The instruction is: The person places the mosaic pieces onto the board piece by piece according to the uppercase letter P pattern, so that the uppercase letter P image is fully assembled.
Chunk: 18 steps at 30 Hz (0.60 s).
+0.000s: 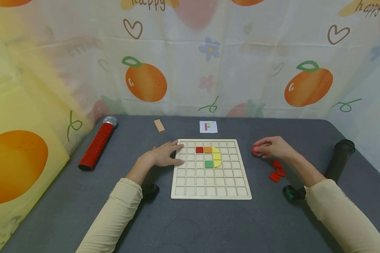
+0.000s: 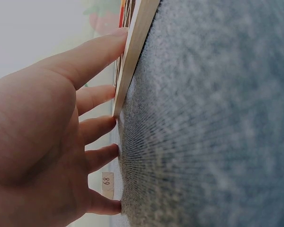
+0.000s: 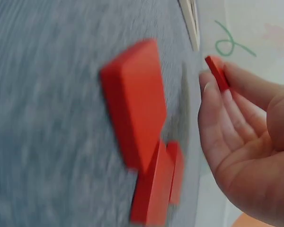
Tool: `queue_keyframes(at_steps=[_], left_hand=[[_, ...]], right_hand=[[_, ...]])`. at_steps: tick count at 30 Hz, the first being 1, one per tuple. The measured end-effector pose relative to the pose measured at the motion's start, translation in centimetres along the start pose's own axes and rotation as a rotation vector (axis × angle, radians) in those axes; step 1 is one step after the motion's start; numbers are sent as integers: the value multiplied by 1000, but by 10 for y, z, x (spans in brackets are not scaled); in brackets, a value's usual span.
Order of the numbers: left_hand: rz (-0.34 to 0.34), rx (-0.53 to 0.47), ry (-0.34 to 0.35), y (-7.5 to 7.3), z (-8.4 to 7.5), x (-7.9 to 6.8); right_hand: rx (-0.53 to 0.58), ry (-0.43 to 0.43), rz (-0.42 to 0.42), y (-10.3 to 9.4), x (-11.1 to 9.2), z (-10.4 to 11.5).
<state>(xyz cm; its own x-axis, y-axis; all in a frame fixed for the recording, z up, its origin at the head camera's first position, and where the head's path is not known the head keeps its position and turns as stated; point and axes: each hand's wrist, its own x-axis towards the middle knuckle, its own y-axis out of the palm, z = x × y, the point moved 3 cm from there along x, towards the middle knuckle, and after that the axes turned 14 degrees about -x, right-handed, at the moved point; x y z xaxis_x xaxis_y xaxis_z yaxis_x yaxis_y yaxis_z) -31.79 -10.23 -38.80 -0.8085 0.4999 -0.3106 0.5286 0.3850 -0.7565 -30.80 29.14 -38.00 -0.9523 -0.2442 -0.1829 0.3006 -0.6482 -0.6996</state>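
Observation:
A pale wooden grid board [image 1: 202, 192] lies flat on the table, with a red square [image 1: 199, 150], an orange square [image 1: 207, 150], a green square [image 1: 209, 164] and a column of yellow pieces [image 1: 216, 156] in its cells. My left hand [image 1: 161, 154] rests at the board's left edge, fingers spread, thumb and index tip on the rim. To the right of the board, my right hand [image 1: 273, 147] pinches a red tile [image 3: 217, 73] between thumb and fingers, above the table. Three more red tiles [image 3: 139, 104] lie below that hand, close together.
Behind the board lie a printed pattern card [image 1: 208, 127] and a small wooden block [image 1: 159, 126]. A red glittery microphone [image 1: 96, 146] is at the left. A dark cylinder [image 1: 339, 158] is by the right forearm. A patterned cloth [image 1: 183, 77] hangs along the back.

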Motion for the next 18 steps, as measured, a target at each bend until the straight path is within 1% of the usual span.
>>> queue_keyframes(at_steps=[5, 11, 13, 18], left_hand=[[0, -3, 1, 0, 1, 1], [13, 1, -9, 1, 2, 1], [14, 2, -8, 0, 1, 1], [10, 4, -3, -1, 0, 1]], right_hand=[[71, 37, -4, 5, 2, 7], [218, 65, 39, 14, 9, 11], [236, 75, 43, 16, 10, 13], [218, 98, 44, 23, 15, 20]])
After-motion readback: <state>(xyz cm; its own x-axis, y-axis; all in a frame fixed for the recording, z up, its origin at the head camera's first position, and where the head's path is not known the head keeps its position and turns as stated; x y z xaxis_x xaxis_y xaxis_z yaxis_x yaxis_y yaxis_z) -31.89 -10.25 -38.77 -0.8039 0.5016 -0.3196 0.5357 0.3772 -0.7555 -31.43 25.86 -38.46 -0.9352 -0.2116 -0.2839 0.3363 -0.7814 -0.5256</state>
